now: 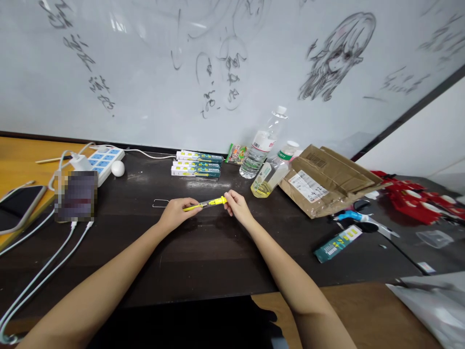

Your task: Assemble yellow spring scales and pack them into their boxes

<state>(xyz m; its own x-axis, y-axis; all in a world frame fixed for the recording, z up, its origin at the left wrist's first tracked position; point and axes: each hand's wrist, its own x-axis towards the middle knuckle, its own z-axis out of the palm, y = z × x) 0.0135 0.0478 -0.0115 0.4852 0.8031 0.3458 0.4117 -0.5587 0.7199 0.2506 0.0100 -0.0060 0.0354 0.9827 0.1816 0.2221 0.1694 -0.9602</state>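
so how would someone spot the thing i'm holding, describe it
Start at the dark table below the whiteboard; near its middle both hands meet. The left hand and right hand each hold one end of a slim yellow pen lying level between them. Unlike the boxed pens stacked behind it, it is unboxed, bright yellow with a clear section.

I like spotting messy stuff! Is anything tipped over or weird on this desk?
Yes. One bottle of yellowish liquid lies tipped against the torn-open cardboard box, beside an upright water bottle. White powdery smudges mark the dark table.
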